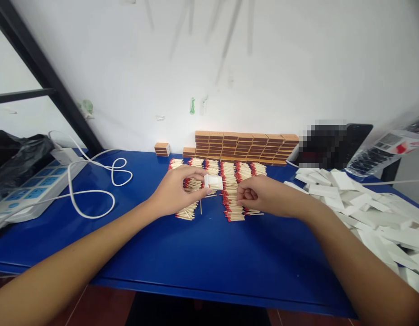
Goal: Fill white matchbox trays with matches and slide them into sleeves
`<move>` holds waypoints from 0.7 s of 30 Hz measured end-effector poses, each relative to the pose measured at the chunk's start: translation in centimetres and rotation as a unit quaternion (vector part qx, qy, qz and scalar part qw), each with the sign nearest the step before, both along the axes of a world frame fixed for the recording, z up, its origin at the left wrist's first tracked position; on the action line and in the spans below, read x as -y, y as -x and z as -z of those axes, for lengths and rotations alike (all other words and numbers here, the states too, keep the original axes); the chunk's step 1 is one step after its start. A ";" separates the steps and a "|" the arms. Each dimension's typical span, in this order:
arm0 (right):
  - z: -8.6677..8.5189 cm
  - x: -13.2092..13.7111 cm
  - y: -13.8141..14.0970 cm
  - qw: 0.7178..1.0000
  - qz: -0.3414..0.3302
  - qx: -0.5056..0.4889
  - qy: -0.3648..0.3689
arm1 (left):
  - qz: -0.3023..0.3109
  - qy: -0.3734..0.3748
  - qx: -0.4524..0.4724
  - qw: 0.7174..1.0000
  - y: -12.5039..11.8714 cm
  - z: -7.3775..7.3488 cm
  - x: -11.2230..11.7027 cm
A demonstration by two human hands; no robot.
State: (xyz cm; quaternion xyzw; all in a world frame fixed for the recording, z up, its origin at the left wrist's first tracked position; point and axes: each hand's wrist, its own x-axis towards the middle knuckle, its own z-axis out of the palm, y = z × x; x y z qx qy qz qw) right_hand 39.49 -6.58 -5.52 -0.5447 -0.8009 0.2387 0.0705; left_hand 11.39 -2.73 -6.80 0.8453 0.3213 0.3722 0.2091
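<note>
- Head cam: left hand (pixel 177 188) has a small white tray (pixel 207 182) pinched between thumb and fingers, just above the rows of red-tipped matches (pixel 234 199), pale sticks showing inside it.
- Right hand (pixel 260 194) is over the rows on the right, fingers curled in; can't tell if it's got anything.
- Matches lie on the blue table (pixel 209 262), with stacked matchboxes (pixel 243 147) behind them by the wall.
- Big heap of white pieces (pixel 365 208) off to the right, near the right forearm.
</note>
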 end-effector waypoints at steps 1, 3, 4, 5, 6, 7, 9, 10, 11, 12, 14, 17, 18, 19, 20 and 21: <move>0.1 0.0 0.0 1.000 0.001 -0.004 0.006 | 0.000 0.000 0.000 1.000 0.0 0.0 0.0; 0.1 0.0 0.0 1.000 0.000 -0.010 0.015 | 0.001 -0.004 0.000 1.000 0.0 0.0 0.0; 0.0 0.0 0.0 1.000 -0.001 -0.011 0.017 | 0.002 -0.006 0.001 1.000 0.0 -0.1 0.0; 0.0 0.0 0.0 1.000 -0.001 -0.011 0.017 | 0.003 -0.008 0.001 1.000 -0.1 -0.1 0.1; 0.0 0.1 0.1 1.000 0.000 -0.010 0.015 | 0.005 -0.009 0.000 1.000 -0.1 -0.1 0.1; 0.0 0.1 0.1 1.000 0.000 -0.008 0.012 | 0.006 -0.011 0.000 1.000 -0.1 -0.2 0.1; -0.1 0.2 0.3 1.000 -0.001 -0.007 0.006 | 0.009 -0.013 -0.002 1.000 -0.1 -0.2 0.2; -0.1 0.2 0.3 1.000 -0.001 -0.008 0.006 | 0.009 -0.014 -0.002 1.000 -0.1 -0.2 0.2; -0.1 0.2 0.4 1.000 -0.002 -0.008 0.007 | 0.009 -0.014 -0.002 1.000 -0.1 -0.1 0.2; -0.1 0.2 0.4 1.000 -0.003 -0.008 0.009 | 0.009 -0.012 -0.004 1.000 -0.1 -0.1 0.2; -0.1 0.2 0.5 1.000 -0.004 -0.006 0.010 | 0.006 -0.010 -0.009 1.000 -0.1 0.0 0.1; -0.1 0.2 0.5 1.000 -0.008 -0.006 0.004 | 0.000 -0.011 -0.013 1.000 0.0 0.1 0.0; -0.1 0.2 0.5 1.000 -0.009 -0.005 0.004 | 0.000 -0.013 -0.011 1.000 0.0 0.1 0.0; 0.0 0.1 0.5 1.000 -0.011 -0.004 0.005 | 0.002 -0.014 -0.009 1.000 0.1 0.0 0.1; 0.0 0.2 0.5 1.000 -0.011 -0.002 0.006 | 0.003 -0.015 -0.009 1.000 0.1 0.0 0.1; 0.0 0.2 0.5 1.000 -0.010 0.001 0.008 | 0.003 -0.016 -0.009 1.000 0.1 0.0 0.1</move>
